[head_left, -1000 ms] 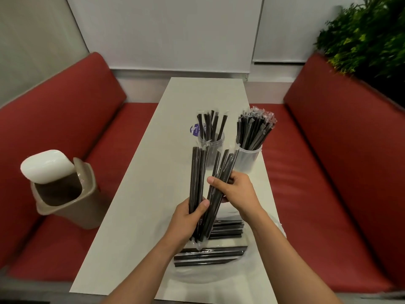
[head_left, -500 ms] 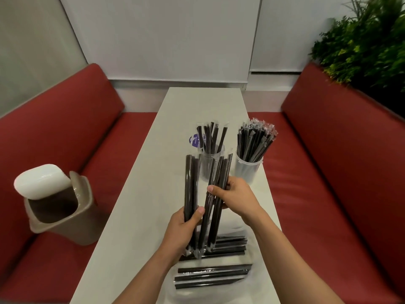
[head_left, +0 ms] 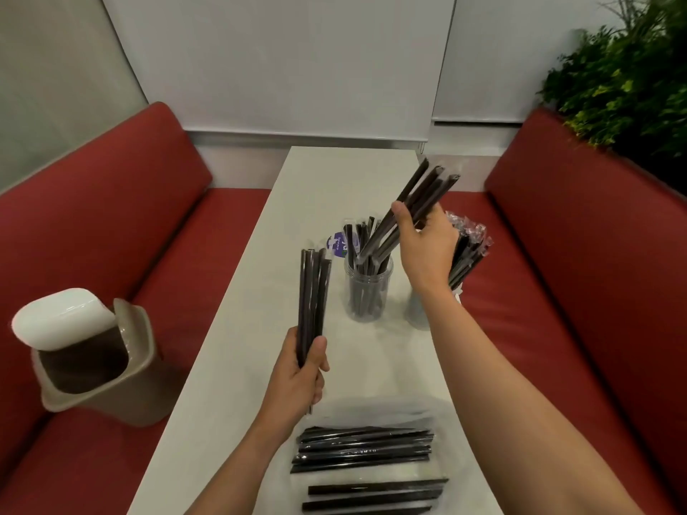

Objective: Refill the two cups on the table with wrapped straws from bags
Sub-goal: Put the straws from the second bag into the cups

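Over the left cup (head_left: 368,295), the right hand (head_left: 427,247) curls thumb and fingers round a slanted bundle (head_left: 423,195) of black wrapped straws, its upper ends pointing up and right, its lower ends down at the cup's mouth among the straws already standing inside. That cup is clear and partly filled, with a purple label (head_left: 336,244) showing just beside its rim. Nearer the table's left edge, the left hand (head_left: 301,369) grips a second bundle (head_left: 314,288) by its lower part, holding it nearly upright and apart from both cups. The right cup (head_left: 414,310) stands just beside the left one; the right wrist crosses in front of it and hides most of its wall, while its packed straws (head_left: 468,250) fan out to the right behind the hand, their clear wrapper tips crinkled. At the near end of the white table (head_left: 230,366) a clear bag (head_left: 371,410) lies flat, with two rows of wrapped straws across it: a far stack (head_left: 364,447) by the left forearm and a near stack (head_left: 375,494) at the bottom of the view. Whether these lie inside the bag or on it I cannot tell. Red benches (head_left: 111,217) flank the table; on the left one sits a tan bin (head_left: 111,388) with its white lid (head_left: 63,317) tipped open. A green plant (head_left: 632,76) rises behind the right bench's back.
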Available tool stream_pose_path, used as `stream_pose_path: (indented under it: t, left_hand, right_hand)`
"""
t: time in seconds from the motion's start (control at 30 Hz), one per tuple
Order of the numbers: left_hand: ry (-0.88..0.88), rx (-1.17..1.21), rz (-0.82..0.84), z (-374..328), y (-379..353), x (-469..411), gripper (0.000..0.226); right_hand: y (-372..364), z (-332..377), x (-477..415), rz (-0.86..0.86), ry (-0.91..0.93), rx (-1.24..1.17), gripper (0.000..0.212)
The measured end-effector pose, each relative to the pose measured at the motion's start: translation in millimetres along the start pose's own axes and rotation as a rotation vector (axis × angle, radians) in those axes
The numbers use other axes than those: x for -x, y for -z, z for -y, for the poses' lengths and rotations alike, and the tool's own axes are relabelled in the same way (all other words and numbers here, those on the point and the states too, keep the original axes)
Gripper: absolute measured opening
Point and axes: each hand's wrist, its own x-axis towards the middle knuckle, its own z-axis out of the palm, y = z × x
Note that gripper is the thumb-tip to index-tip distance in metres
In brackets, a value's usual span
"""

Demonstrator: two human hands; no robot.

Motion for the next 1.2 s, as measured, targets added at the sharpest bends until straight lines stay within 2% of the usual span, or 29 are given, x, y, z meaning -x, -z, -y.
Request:
stream_pose_path:
  t: [0.13,0.27,0.5,0.6,0.73,0.87,0.97,1.03,1.1,1.17,1.2]
  left_hand:
    - [-0.047,-0.106,0.019,-2,-6,-9,0.019]
    - [-0.085,-0.123,-0.001,-5,-10,-17,0.017]
    - [-0.042,-0.090,-0.040,0,-6,-20,0.028]
    - [-0.030,-0.057,-0.030,1,-6,-18,0.027]
    - [-0.027,-0.018,-0.015,4,-6,-13,0.030]
    - [-0.045,-0.017,-0.010,3,-7,-5,0.029]
    - [-0.067,-0.019,-0.008,-1,-8,0,0.026]
    - [-0.081,-0.018,0.006,-3,-10,4,0.023]
    - [-0.088,-0.022,0.036,-5,-12,8,0.023]
    - [-0.085,-0.031,0.065,-6,-15,10,0.026]
    - [-0.083,-0.035,0.078,-6,-17,11,0.027]
  right_hand:
    - [-25,-30,-2,0.153,-0.055,0.109,0.035]
    - [-41,-47,-5,0.338,-0.094,0.280,0.034]
    - [-39,-49,-13,0.428,-0.179,0.393,0.023]
    - [-37,-51,-8,0.419,-0.206,0.336,0.030]
    - [-33,-52,5,0.322,-0.182,0.265,0.023]
    - [-21,-45,20,0.267,-0.228,0.241,0.050]
    - [-12,-30,42,0.226,-0.208,0.096,0.047]
    - [-2,-17,59,0.344,-0.230,-0.072,0.052]
    - [8,-3,74,0.606,-0.303,-0.217,0.055]
    - [14,2,83,0.793,-0.298,-0.230,0.045]
    - [17,1,86,0.817,-0.273,-0.230,0.036]
